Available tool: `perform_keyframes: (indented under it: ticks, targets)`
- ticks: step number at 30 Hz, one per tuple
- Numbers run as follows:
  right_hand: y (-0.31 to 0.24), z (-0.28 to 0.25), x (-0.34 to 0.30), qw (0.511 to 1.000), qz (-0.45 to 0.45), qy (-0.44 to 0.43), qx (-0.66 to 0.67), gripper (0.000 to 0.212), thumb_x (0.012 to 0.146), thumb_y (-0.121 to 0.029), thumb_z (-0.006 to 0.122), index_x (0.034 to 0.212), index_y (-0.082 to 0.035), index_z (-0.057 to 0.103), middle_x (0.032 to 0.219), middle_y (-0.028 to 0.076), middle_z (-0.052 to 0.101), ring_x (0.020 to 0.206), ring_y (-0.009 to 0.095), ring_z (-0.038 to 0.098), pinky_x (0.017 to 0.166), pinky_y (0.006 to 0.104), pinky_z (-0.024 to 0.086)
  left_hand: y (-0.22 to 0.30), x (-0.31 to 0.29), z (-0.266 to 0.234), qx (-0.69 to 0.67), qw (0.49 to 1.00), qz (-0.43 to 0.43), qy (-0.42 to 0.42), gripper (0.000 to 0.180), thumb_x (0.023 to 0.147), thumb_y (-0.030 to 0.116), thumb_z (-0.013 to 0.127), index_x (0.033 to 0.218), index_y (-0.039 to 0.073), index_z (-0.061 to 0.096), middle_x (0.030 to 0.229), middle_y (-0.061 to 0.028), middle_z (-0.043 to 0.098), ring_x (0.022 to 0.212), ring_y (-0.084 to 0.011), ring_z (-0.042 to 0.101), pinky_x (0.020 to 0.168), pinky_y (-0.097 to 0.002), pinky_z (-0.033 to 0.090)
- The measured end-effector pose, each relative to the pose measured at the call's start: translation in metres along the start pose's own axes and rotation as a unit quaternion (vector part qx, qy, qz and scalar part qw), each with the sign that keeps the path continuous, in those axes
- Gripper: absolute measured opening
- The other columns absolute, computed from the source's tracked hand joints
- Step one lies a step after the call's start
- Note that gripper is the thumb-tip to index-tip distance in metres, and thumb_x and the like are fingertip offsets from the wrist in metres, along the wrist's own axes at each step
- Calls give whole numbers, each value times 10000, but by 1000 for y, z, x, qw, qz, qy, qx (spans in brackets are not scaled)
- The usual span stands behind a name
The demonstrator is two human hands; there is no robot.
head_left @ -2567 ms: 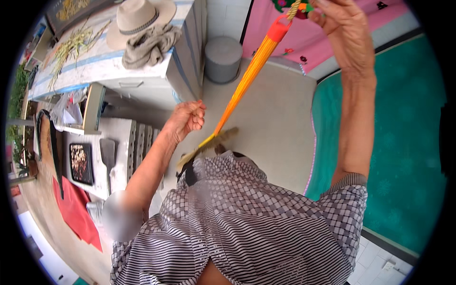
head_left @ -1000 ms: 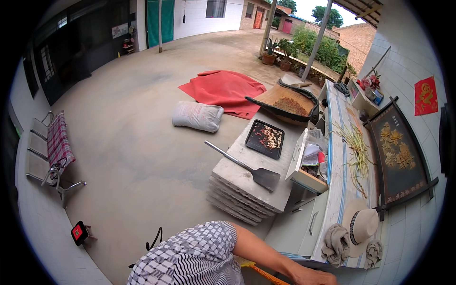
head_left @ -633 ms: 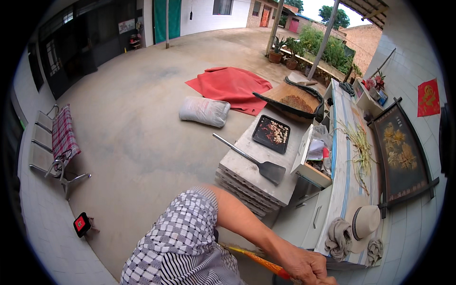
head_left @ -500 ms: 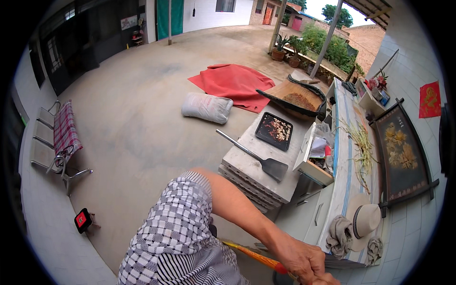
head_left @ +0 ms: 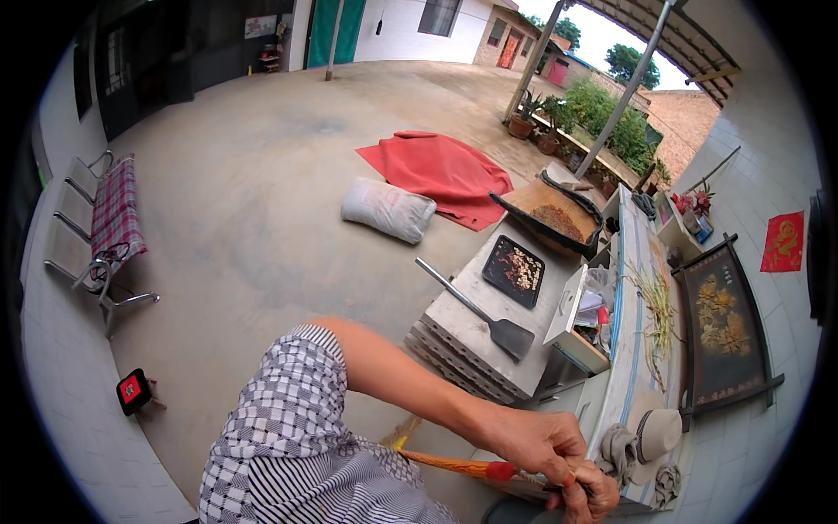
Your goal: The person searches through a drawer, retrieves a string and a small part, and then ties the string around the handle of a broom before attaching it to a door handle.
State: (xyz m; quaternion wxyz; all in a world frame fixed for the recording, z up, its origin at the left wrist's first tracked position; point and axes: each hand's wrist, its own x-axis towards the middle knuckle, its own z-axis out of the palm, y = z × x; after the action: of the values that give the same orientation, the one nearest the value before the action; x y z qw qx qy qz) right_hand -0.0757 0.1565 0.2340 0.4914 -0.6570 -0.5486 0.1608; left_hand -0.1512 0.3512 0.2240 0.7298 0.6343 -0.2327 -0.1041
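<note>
My left arm, in a checked sleeve, reaches from the lower middle toward the right. At its end my left hand (head_left: 534, 444) is closed, fingers pinching a pale cord (head_left: 529, 477) at the end of a broom (head_left: 449, 463). The broom has an orange wood-patterned handle with a red end, a yellow collar and straw-coloured bristles, and lies slanting beneath my forearm. Against the left fingertips, my right hand (head_left: 594, 494) is closed with bent fingers. What it pinches is hidden between the hands. A dark round container (head_left: 511, 511) shows partly below them.
Stacked slabs (head_left: 467, 297) hold a spatula-like shovel (head_left: 511, 339), a black tray (head_left: 497, 284) of pieces and a large scoop basket (head_left: 546, 205). An open drawer (head_left: 563, 306) juts from the cabinet at right. A hat (head_left: 659, 432) and grey cloths (head_left: 618, 450) lie near my hands.
The view has shifted, and both hands now show higher in the picture. My right hand has come into fuller sight against the left, and the cord and broom bristles are now visible.
</note>
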Motion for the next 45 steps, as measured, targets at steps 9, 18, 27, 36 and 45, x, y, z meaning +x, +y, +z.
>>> perform_keyframes:
  ticks: [9,18,27,36,45]
  targets:
    - [-27,66,55,977,-148,-37,-151,226,831,-236,614,806,-12,600,712,92,624,647,203,595,579,281,462,25,-90,-8,130,983,77,103,352,825,252,600,632,-30,512,531,-61,502,491,-108,436,456,-293,335]
    - [-41,113,86,969,-179,-137,-96,208,802,-225,641,843,-22,625,760,102,629,668,204,606,584,281,468,20,-152,-9,126,981,44,142,303,872,218,561,687,-10,488,545,-11,379,510,-76,354,458,-281,286]
    - [-34,146,97,955,-236,-157,-84,170,828,-215,607,808,-47,624,695,77,616,603,203,592,535,281,439,25,-199,1,91,971,46,218,291,883,204,549,660,35,473,556,42,376,487,-29,353,419,-219,275]
    - [-35,168,131,965,-253,-74,-16,297,835,-292,620,783,-1,590,617,45,570,538,121,509,500,252,389,41,-210,-8,35,971,43,233,275,905,276,531,797,23,517,581,41,419,491,-24,405,423,-198,319]
    - [74,215,135,927,85,-301,205,707,730,-323,698,1254,32,383,1142,109,522,1063,212,503,898,343,407,84,-231,-12,31,931,132,339,242,910,223,526,861,-10,566,695,11,521,531,-30,473,469,-174,381]
